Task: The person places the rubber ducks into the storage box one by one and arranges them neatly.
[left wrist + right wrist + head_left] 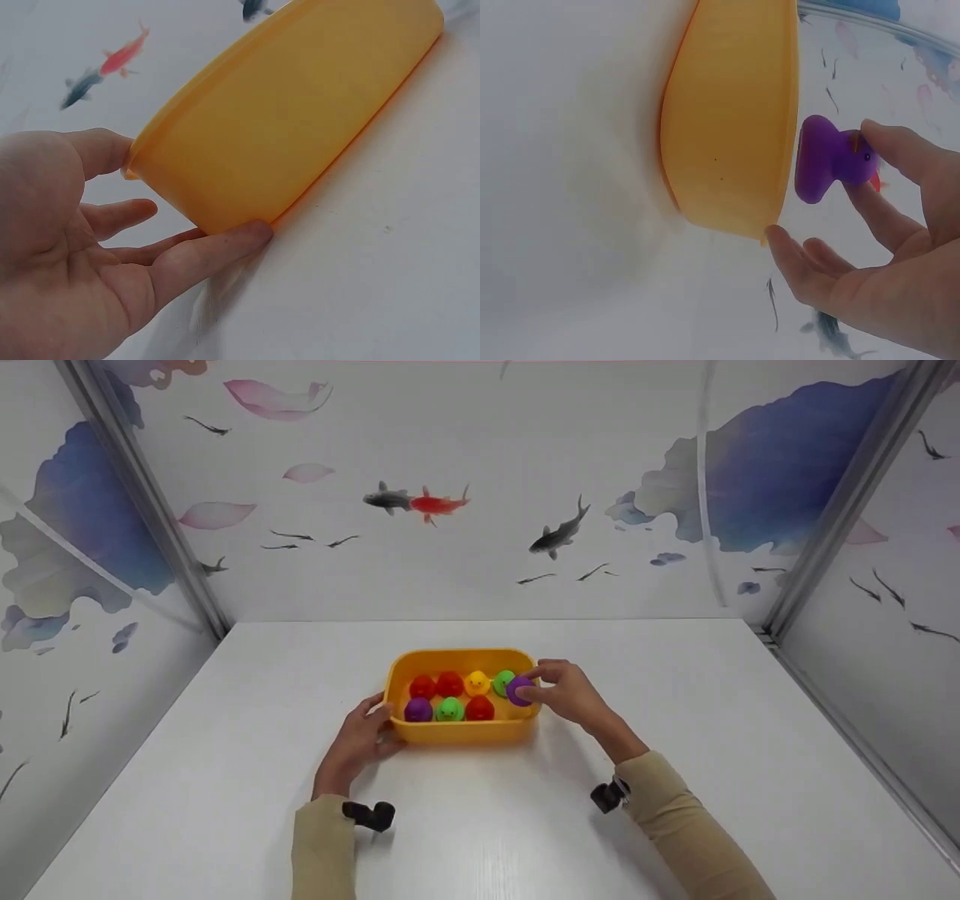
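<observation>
A yellow plastic basin [465, 733] stands on the white table, holding several small rubber ducks in red, yellow, green and purple. At its left end my left hand [358, 739] holds the basin, one finger at the rim and a digit low against the side, as the left wrist view shows. Over the right end, my right hand [574, 697] pinches a purple rubber duck [821, 159] by its head between thumb and finger. That duck is tipped sideways beside the rim in the right wrist view, while another fingertip touches the rim. A green duck [503, 682] lies partly hidden behind it.
White table surface [480, 825] surrounds the basin. Behind it rises a back wall [465, 577] printed with fish and petals, and printed side panels stand left and right. A small black camera sits on each wrist.
</observation>
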`<state>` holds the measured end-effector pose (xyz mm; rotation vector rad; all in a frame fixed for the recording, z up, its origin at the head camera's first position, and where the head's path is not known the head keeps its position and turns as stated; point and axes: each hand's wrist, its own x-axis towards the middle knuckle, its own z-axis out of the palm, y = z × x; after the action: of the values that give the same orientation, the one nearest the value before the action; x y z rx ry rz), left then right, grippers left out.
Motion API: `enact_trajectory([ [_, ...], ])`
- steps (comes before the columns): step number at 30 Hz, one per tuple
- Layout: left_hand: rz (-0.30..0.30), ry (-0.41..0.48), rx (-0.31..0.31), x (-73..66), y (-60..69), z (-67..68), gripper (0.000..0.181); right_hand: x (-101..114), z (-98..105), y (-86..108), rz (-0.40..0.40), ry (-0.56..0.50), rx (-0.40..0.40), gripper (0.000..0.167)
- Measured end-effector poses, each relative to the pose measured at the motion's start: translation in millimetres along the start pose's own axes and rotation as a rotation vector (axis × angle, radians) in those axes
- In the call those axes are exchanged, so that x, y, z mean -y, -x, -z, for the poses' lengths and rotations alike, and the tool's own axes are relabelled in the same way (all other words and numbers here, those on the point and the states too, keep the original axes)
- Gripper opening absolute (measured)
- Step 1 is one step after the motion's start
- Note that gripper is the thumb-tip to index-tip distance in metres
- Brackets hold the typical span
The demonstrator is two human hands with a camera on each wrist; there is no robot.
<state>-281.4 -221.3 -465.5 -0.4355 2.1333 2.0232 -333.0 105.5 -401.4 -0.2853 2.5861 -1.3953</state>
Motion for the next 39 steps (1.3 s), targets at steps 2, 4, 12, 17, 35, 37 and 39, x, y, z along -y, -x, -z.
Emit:
enact_trajectory([
  [2,0.003,-0.002,-0.003,-0.2,0.0,0.2,0.056,2,-4,-3.1,-0.028,0.003,0.004,0.029],
  [4,0.007,-0.003,-0.004,-0.2,-0.2,0.2,0.055,2,-7,-5.2,-0.059,0.001,0.010,0.027],
  [12,-0.011,0.002,0.007,0.2,0.6,0.2,0.055,-6,-15,-10.0,-0.129,-0.010,0.032,0.032],
  [17,-0.022,0.009,0.000,0.2,-1.0,-0.2,0.055,-10,-19,-12.9,-0.166,-0.002,0.032,0.034],
  [35,-0.027,-0.007,0.010,0.3,1.8,0.9,0.053,-7,-32,-23.9,-0.211,0.012,0.014,0.029],
  [37,-0.027,-0.006,0.012,1.1,0.6,1.1,0.053,-6,-33,-25.5,-0.220,0.017,0.013,0.030],
  [39,-0.025,-0.010,0.010,0.6,-0.3,0.3,0.053,-5,-33,-27.1,-0.226,0.029,0.012,0.031],
])
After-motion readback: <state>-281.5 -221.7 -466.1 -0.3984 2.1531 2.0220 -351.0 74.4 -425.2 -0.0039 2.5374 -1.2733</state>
